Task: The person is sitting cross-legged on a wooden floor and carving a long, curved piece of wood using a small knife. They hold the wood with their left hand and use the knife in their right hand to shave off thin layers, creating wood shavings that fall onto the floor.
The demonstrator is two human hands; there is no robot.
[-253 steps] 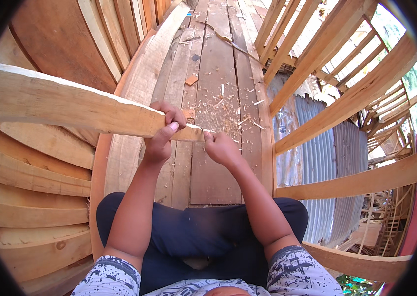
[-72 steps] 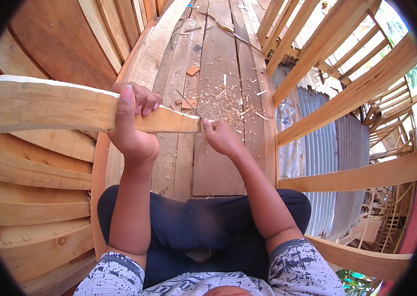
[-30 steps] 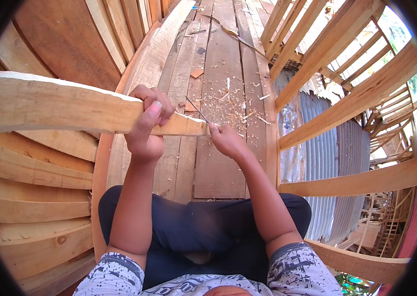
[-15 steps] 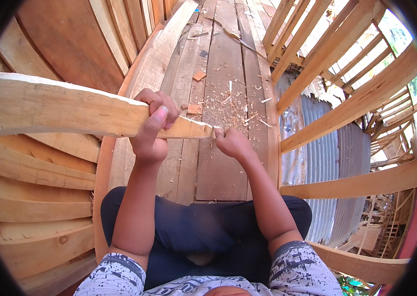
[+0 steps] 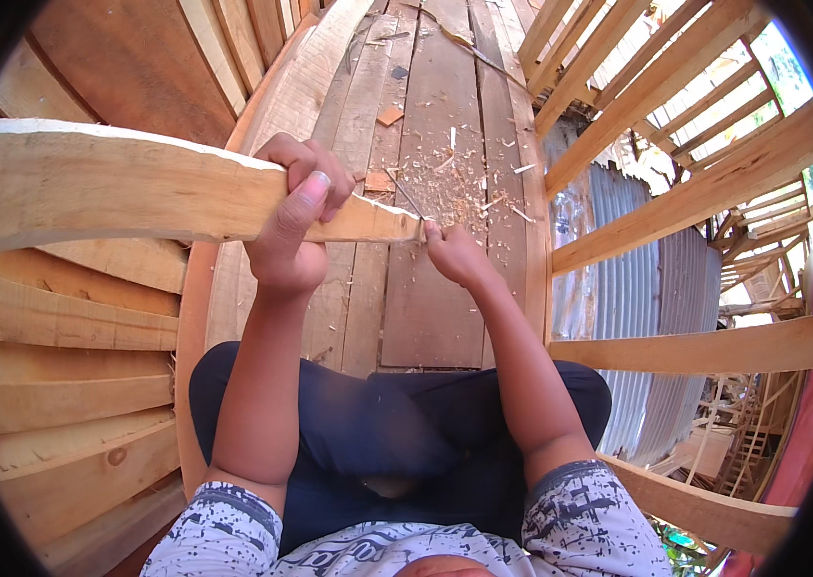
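Note:
A long, tapering wooden plank (image 5: 118, 188) with a pale, rough upper edge runs in from the left, raised above the floor. My left hand (image 5: 293, 216) is closed around it near its narrow end, thumb on the near face. At the plank's tip, my right hand (image 5: 458, 255) is closed in a pinch. From these fingers a thin, dark, straight tool (image 5: 408, 195) points away and leftward over the tip. Its handle is hidden in the hand, so I cannot tell its exact kind.
Wood shavings (image 5: 464, 178) and small wood offcuts (image 5: 380, 183) litter the plank floor (image 5: 433, 317). Stacked planks (image 5: 70, 356) line the left side. A slatted wooden railing (image 5: 685, 231) stands at the right, with corrugated metal sheets (image 5: 633, 308) beyond it.
The plank and both hands sit slightly higher in view. The thin dark tool now shows angled away from the right hand, where before it could not be made out.

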